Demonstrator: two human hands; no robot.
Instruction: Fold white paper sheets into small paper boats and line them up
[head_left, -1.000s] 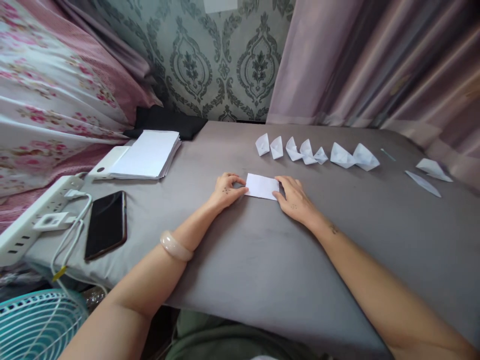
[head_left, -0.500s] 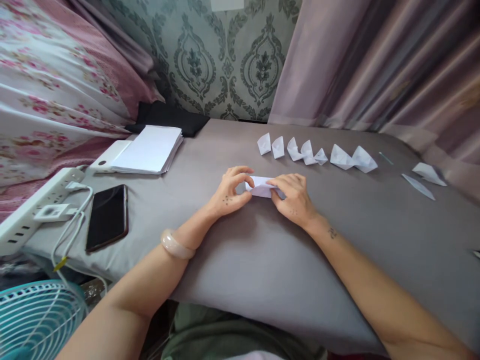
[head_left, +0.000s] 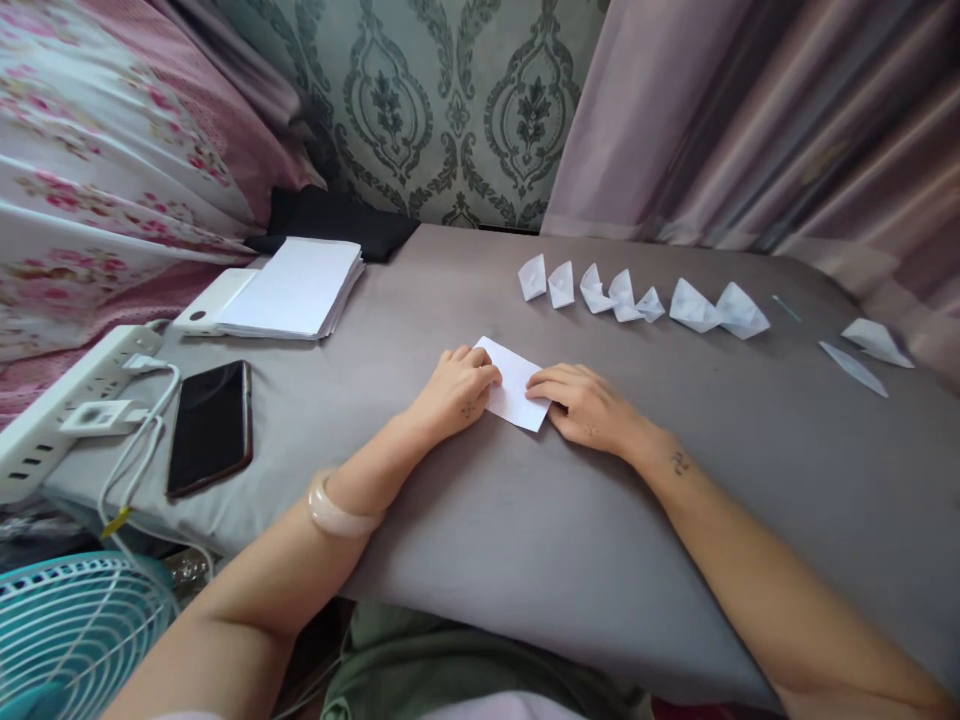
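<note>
A small white rectangle of paper [head_left: 515, 388] lies slantwise on the grey-covered table between my hands. My left hand [head_left: 461, 388] is closed on its left edge, fingers curled with the tips on the paper and the thumb largely hidden. From the other side my right hand [head_left: 589, 405] grips the right edge, its fingertips over the top and the thumb tucked beneath. Behind the paper stands a row of several folded white paper boats, among them one at the left end [head_left: 532, 278] and a larger one near the right end [head_left: 693, 306].
A stack of white paper [head_left: 296, 288] lies at the back left over a white device [head_left: 206, 308]. Nearer are a black phone [head_left: 211, 428], a power strip [head_left: 75, 405] with cables, and a teal fan [head_left: 79, 635]. Folded paper pieces [head_left: 876, 342] lie far right.
The paper was level, then lifted and bent between my hands; now it lies flat, turned clockwise. My left fingers have curled in, and my right fingers reach further over it.
</note>
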